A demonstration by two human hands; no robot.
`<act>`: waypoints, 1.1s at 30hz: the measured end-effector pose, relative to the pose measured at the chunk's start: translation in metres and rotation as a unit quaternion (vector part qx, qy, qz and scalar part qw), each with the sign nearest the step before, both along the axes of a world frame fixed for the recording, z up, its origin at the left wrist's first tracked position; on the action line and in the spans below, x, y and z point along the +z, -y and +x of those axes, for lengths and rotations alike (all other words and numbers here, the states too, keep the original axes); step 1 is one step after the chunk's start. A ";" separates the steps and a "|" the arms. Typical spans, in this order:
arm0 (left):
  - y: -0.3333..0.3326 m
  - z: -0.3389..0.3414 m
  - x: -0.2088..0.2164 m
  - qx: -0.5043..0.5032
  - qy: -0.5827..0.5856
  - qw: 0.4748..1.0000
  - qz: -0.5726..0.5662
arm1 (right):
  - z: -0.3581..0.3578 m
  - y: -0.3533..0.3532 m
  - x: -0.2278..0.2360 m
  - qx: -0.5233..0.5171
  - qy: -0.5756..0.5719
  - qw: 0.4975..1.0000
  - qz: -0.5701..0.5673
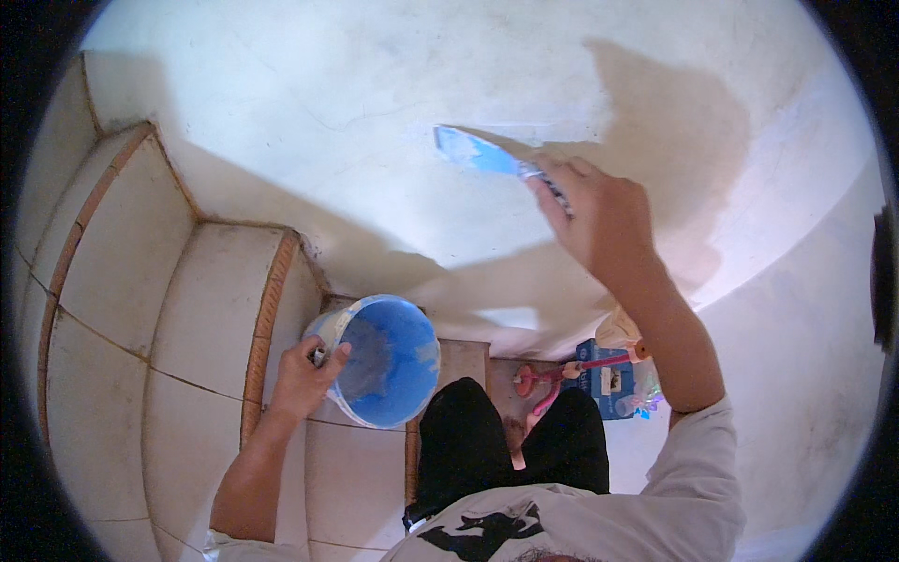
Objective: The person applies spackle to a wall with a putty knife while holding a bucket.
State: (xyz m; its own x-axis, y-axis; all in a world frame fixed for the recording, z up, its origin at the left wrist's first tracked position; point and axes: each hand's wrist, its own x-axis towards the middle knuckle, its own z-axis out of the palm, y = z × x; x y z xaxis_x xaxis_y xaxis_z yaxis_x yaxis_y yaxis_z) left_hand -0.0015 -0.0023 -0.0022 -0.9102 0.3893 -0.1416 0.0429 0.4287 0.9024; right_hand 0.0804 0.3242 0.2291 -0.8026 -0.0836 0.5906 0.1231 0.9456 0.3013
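Observation:
My right hand is closed round the handle of a putty knife. Its wide blade, bluish in the light and smeared with pale paste, lies at or very near the pale wall, just below a faint horizontal streak. Whether the blade touches the wall I cannot tell. Lower and to the left, my left hand grips a bucket at its side by the rim, thumb over the edge. The bucket is tipped with its mouth toward me, showing a blue inside with greyish residue.
Tiled stairs with brown edging climb along the left. Low on the right, a blue box stands beside a pink-red, rod-like thing. Shadows of my arm and body fall on the wall.

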 end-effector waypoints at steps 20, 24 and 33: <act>-0.001 0.004 0.005 0.007 0.021 1.000 0.016 | 0.052 -0.047 0.047 0.078 -0.017 0.993 -0.083; -0.002 0.004 0.006 0.007 -0.008 1.000 0.014 | 0.020 -0.043 0.014 0.085 -0.014 0.993 -0.080; 0.002 0.001 -0.011 0.005 -0.041 0.999 0.008 | 0.018 -0.094 -0.001 -0.053 -0.026 0.979 -0.197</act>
